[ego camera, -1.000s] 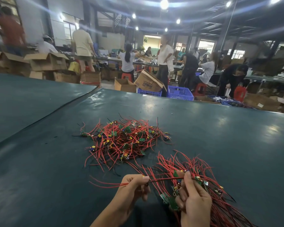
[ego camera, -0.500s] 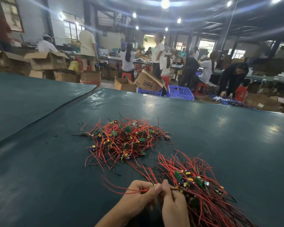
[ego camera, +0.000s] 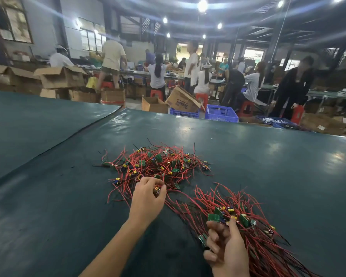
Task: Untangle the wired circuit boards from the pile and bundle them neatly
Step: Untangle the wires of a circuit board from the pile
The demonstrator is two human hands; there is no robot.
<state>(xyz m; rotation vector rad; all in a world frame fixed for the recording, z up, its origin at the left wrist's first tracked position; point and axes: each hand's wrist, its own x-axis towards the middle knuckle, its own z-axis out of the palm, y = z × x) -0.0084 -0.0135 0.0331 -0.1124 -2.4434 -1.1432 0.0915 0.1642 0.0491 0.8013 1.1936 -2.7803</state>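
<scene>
Your left hand (ego camera: 148,194) pinches a board (ego camera: 156,190) in the pile (ego camera: 160,162); your right hand (ego camera: 226,250) clamps the bundle (ego camera: 248,226). Yanking could snag tangled wires (ego camera: 132,157).

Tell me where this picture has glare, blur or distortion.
Head view: ceiling lamps flare into streaks; glare patches on the green table mat; wide lens bows its far edge; background workers blurry; left hand and wire pile sharp.
</scene>
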